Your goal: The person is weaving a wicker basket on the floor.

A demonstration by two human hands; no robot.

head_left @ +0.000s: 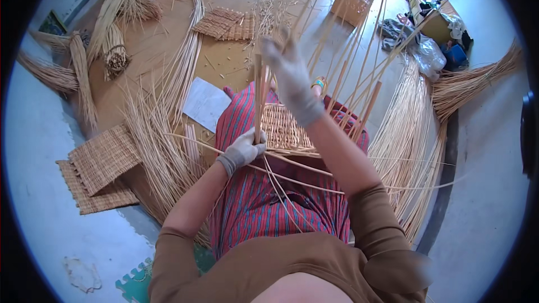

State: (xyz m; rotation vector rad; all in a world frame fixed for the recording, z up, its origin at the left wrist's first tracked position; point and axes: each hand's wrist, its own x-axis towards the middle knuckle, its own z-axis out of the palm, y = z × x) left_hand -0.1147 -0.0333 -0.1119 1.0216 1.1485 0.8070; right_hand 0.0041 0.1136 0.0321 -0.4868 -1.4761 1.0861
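Observation:
A partly woven wicker base (281, 126) rests on my lap, over a red striped cloth (247, 202). Long thin canes (331, 45) and thicker upright stakes (368, 104) rise from its edges. My left hand (247, 147), in a pale glove, is closed around the foot of a flat upright stake (258, 92) at the near left corner. Raised above the work, my gloved right hand (289, 73) is beside the stake's upper part; its fingers are smeared by motion, so what they hold is unclear. Loose canes (297, 182) trail across my lap.
Bundles of canes lie at left (160, 157) and right (410, 134). Woven panels (104, 160) sit at the left, another panel (224, 24) farther ahead. A white tile (205, 104) lies near my knee. A box (352, 4) and a heap of bags (429, 53) stand beyond.

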